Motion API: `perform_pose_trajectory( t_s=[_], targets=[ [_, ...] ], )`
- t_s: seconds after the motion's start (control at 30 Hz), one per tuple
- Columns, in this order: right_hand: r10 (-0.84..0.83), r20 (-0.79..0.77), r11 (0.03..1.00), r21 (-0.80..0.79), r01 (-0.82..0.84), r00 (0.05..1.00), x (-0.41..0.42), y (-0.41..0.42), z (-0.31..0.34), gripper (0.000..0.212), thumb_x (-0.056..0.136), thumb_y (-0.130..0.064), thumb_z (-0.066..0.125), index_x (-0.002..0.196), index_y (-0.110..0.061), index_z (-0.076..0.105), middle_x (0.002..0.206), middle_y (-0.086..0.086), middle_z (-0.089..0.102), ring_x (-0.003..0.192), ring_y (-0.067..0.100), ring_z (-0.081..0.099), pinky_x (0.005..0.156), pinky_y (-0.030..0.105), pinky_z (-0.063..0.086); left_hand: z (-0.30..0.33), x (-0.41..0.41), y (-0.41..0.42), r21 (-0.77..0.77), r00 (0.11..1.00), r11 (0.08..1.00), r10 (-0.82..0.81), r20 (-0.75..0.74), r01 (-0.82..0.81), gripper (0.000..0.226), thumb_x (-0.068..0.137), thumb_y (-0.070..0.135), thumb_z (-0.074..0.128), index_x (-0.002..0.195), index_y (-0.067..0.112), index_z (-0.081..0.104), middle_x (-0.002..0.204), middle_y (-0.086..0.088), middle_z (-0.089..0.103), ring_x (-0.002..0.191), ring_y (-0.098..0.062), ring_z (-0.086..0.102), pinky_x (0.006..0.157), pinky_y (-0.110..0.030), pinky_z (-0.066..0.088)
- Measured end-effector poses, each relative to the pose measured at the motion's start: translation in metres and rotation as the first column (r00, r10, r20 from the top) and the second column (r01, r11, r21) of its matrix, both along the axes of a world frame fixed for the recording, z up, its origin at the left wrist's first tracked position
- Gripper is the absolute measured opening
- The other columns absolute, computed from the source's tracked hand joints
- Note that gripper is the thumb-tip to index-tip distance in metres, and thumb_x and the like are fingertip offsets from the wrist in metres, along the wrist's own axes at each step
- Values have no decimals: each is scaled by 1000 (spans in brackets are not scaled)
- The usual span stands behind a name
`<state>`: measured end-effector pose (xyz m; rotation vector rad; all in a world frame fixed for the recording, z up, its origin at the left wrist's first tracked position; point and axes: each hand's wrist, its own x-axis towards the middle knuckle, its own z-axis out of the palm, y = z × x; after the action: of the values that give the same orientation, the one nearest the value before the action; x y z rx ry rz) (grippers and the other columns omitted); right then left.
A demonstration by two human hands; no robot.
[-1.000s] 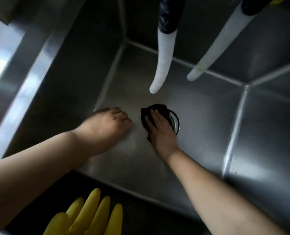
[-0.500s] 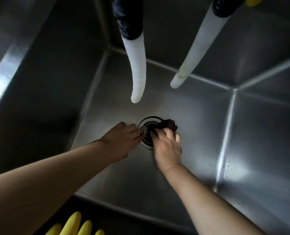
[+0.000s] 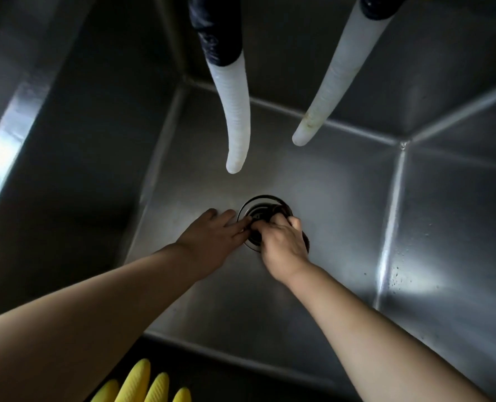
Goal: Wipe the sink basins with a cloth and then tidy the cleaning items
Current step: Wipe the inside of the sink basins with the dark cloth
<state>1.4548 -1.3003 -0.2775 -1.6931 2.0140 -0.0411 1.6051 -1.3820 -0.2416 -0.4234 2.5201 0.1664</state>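
Right hand [image 3: 283,246] has its fingers curled tight round a dark cloth [image 3: 305,240], w/ only a crumpled edge of it showing past the knuckles and by the palm's right side; the bundle sits pressed on the lower-right part of the round drain [image 3: 257,206] in the basin floor. Left hand [image 3: 212,237] lies flat, fingers [image 3: 235,224] straight and close together, tips touching the drain's left rim, just beside the right hand's knuckles; it holds nothing. Drain is a dark circular recess w/ a thin shiny metal ring; what's inside is too dark to tell. Both bare forearms run down from the hands to the bottom corners of the view. Sink basin [image 3: 342,216] is brushed stainless steel, square-cornered, w/ bright folded seams where floor meets walls; a soft glare patch and a scatter of small droplets or specks sit on the right wall near the seam. Above the floor hang two white ribbed hoses, tapering and slightly curved: left hose [image 3: 235,111] comes out of a dark sleeve and ends above the drain, right hose [image 3: 325,100] slants toward it, its lower end a bit yellowed. At the bottom edge, smooth yellow rubber glove [image 3: 142,384] fingers poke up near the left forearm.
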Motion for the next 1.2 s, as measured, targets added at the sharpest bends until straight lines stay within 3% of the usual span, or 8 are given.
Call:
perform_pose_trajectory(
  t_s=[0.1,0.27,0.4,0.6,0.8,0.97,1.1,1.2],
  targets=[
    [13,-5,1000,-19,-13,1000,-8,-1,8,34,88,-14,42,117,-29,51,105,4,51,98,26,32,74,26,26,-1,1,-1,-5,1000,1000,-5,19,5,72,93,26,46,151,19,4,160,-4,-1,142,-29,9,111,-44,20],
    [365,-139,929,-11,-370,921,-18,-8,17,28,89,-11,44,113,-15,58,95,5,64,104,26,43,86,33,23,-1,2,1,-4,1000,1000,-6,19,6,68,95,26,42,151,20,4,160,-4,-1,142,-30,8,112,-46,17],
    [391,-343,917,62,-394,854,-11,-18,26,24,85,-18,57,109,-19,62,92,1,67,106,22,52,88,34,39,-1,2,0,3,999,1000,0,33,0,71,94,26,45,151,20,4,160,-3,-2,143,-29,6,113,-45,15],
    [404,-407,912,252,-324,819,13,-22,15,34,93,-18,38,125,-10,46,116,4,58,125,27,34,94,36,29,-3,4,-1,21,1000,1000,23,11,-23,69,95,26,43,151,21,4,160,-1,-4,144,-28,4,114,-44,13],
    [-70,-33,971,228,76,997,1,-24,16,12,93,-24,36,96,-27,47,105,-5,44,113,28,36,87,33,34,-13,12,-2,10,1000,1000,24,-13,-23,89,90,39,55,151,20,-6,160,-1,-10,145,-26,2,115,-41,11],
    [-314,211,892,-268,363,926,-15,9,26,22,81,8,49,96,-3,61,96,18,52,91,40,51,80,38,44,-19,17,1,16,997,998,62,-34,-62,88,94,32,48,146,18,-21,156,-8,-23,146,-26,-6,117,-41,2],
    [-438,46,762,-511,398,898,-56,-2,31,25,86,-10,42,101,-6,62,92,18,65,90,40,52,82,37,34,-22,19,3,12,993,995,95,-65,-95,87,95,27,44,137,7,-30,154,-11,-27,146,-25,-9,118,-38,-2],
    [-326,-260,942,-171,289,909,-89,-19,12,48,95,-34,38,143,-26,36,149,7,39,137,31,23,107,42,16,-24,18,4,4,993,995,103,-54,-102,92,93,32,46,136,5,-30,152,-10,-29,146,-25,-8,118,-37,-2]
  ],
)
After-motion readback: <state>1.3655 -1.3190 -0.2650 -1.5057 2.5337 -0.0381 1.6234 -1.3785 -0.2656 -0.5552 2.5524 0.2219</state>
